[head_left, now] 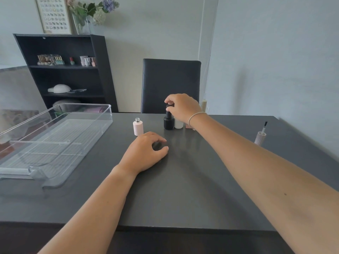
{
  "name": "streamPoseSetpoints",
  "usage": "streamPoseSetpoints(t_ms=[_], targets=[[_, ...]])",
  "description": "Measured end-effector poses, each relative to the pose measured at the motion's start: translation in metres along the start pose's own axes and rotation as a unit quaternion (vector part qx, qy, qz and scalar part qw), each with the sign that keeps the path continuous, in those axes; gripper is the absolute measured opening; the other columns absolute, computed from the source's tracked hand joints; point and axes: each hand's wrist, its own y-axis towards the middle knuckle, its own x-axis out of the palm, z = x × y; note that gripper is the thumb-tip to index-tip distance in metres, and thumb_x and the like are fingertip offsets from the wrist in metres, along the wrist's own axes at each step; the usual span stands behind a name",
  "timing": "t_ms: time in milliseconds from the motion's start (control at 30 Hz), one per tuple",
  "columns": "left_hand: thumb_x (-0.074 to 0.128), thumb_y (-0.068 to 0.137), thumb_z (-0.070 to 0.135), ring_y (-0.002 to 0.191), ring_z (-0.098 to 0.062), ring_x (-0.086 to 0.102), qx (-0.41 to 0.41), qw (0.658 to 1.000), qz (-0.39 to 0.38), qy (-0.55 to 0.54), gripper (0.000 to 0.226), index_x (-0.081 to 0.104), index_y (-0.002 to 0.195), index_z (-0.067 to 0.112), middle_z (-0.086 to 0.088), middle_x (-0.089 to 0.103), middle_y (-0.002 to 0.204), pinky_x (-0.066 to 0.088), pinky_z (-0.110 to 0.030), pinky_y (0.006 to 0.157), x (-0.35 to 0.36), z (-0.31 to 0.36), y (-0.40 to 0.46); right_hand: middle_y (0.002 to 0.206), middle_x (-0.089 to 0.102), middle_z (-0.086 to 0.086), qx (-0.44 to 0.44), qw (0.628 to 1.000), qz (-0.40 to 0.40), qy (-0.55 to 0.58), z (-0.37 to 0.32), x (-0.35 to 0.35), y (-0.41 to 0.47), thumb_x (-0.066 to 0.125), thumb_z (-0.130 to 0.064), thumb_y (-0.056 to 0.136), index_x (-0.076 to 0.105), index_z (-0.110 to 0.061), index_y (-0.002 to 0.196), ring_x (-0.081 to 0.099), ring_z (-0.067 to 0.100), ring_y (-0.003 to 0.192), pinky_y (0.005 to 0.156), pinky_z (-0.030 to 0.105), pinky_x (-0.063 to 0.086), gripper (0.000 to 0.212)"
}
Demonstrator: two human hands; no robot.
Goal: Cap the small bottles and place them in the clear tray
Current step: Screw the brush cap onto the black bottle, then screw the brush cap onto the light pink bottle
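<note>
A black bottle (168, 122) stands near the table's far edge. My right hand (181, 107) is over it, fingertips pinching the black cap (169, 108) on its neck. Behind it stand a white bottle (178, 124) and a reddish one (189, 126), both mostly hidden by my wrist. An uncapped pale pink bottle (138, 127) stands to the left. My left hand (145, 153) rests on the table with its fingers curled; I cannot tell if it holds anything. A pink cap with its brush pointing up (260, 136) stands at the right. The clear tray (55, 142) lies at the left with nothing in it.
A dark chair (170, 85) stands behind the dark table (183, 189). A black shelf unit (64, 70) with small bottles and a vase of flowers is at the back left. The wall is close on the right.
</note>
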Motion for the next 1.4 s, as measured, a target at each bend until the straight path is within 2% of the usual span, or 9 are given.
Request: streamPoseSetpoints(t_ms=[167,300,433,633,767,833,933,1200,1400], targets=[[0.064,0.077,0.017,0.082,-0.017,0.052,-0.018,0.983,0.182,-0.004,0.005,0.065,0.083,0.016,0.003,0.059,0.086,0.04,-0.026,0.074,-0.006,0.004,0.007,0.116,0.064,-0.003,0.01,0.993,0.048,0.107,0.001,-0.017,-0.031,0.054,-0.019,0.086,0.061,-0.019,0.111,0.057,0.019,0.106,0.091,0.039,0.047,0.025],[0.063,0.078,0.019,0.103,-0.028,0.046,-0.081,0.952,0.296,-0.013,0.027,0.057,0.103,0.012,-0.01,0.052,0.112,0.029,-0.024,0.082,-0.011,-0.001,0.016,0.105,0.067,-0.004,0.011,0.979,0.117,0.164,0.016,-0.027,-0.077,0.059,-0.02,0.085,0.063,-0.018,0.105,0.059,0.012,0.097,0.084,0.03,0.049,0.021],[0.064,0.079,0.025,0.123,-0.027,0.038,-0.151,0.954,0.252,-0.052,0.057,0.041,0.13,0.017,-0.011,0.041,0.133,0.03,-0.03,0.093,-0.01,-0.014,0.021,0.096,0.063,-0.011,0.037,0.953,0.221,0.205,0.043,-0.043,-0.119,0.063,-0.022,0.083,0.064,-0.018,0.1,0.05,-0.014,0.066,0.064,0.004,0.035,0.017],[0.065,0.08,0.03,0.123,-0.029,0.045,-0.219,0.954,0.187,-0.078,0.068,0.035,0.138,0.014,-0.011,0.05,0.134,0.033,-0.039,0.102,-0.007,-0.028,0.027,0.101,0.054,-0.01,0.14,0.909,0.341,0.197,0.091,-0.066,-0.161,0.066,-0.026,0.08,0.059,-0.019,0.103,0.046,-0.003,0.072,0.068,0.004,0.034,0.024],[0.066,0.08,0.028,0.116,-0.029,0.052,-0.215,0.959,0.165,-0.079,0.058,0.044,0.133,0.016,-0.009,0.055,0.129,0.038,-0.04,0.099,-0.007,-0.032,0.031,0.109,0.049,-0.01,0.215,0.899,0.32,0.206,0.106,-0.066,-0.17,0.066,-0.033,0.079,0.054,-0.021,0.111,0.044,-0.009,0.087,0.067,-0.004,0.03,0.036],[0.064,0.081,0.026,0.114,-0.029,0.053,-0.216,0.959,0.166,-0.079,0.053,0.047,0.131,0.016,-0.009,0.056,0.128,0.039,-0.04,0.097,-0.006,-0.034,0.032,0.11,0.048,-0.009,0.25,0.901,0.288,0.209,0.11,-0.061,-0.171,0.066,-0.038,0.078,0.051,-0.021,0.113,0.047,-0.015,0.08,0.062,0.004,0.034,0.042],[0.06,0.083,0.024,0.111,-0.028,0.053,-0.215,0.959,0.174,-0.07,0.046,0.051,0.127,0.017,-0.007,0.058,0.126,0.041,-0.038,0.093,-0.005,-0.035,0.034,0.108,0.049,-0.007,0.306,0.899,0.232,0.212,0.117,-0.055,-0.17,0.065,-0.042,0.077,0.05,-0.021,0.116,0.05,-0.001,0.074,0.069,0.023,0.034,0.047],[0.055,0.084,0.024,0.08,-0.017,0.053,-0.197,0.96,0.178,-0.089,0.028,0.056,0.112,0.022,0.004,0.059,0.108,0.037,-0.026,0.052,-0.004,-0.034,0.03,0.068,0.055,-0.015,0.316,0.907,0.196,0.199,0.123,-0.052,-0.167,0.058,-0.025,0.083,0.055,-0.018,0.084,0.05,-0.001,0.058,0.052,0.023,0.035,0.008],[0.062,0.081,0.023,0.08,-0.014,0.056,-0.133,0.973,0.167,-0.087,0.025,0.058,0.105,0.019,0.005,0.059,0.094,0.038,-0.024,0.065,-0.002,-0.023,0.025,0.067,0.055,-0.018,0.279,0.916,0.187,0.218,0.106,-0.044,-0.158,0.06,-0.027,0.082,0.056,-0.02,0.082,0.051,-0.004,0.062,0.055,0.023,0.037,0.008]])
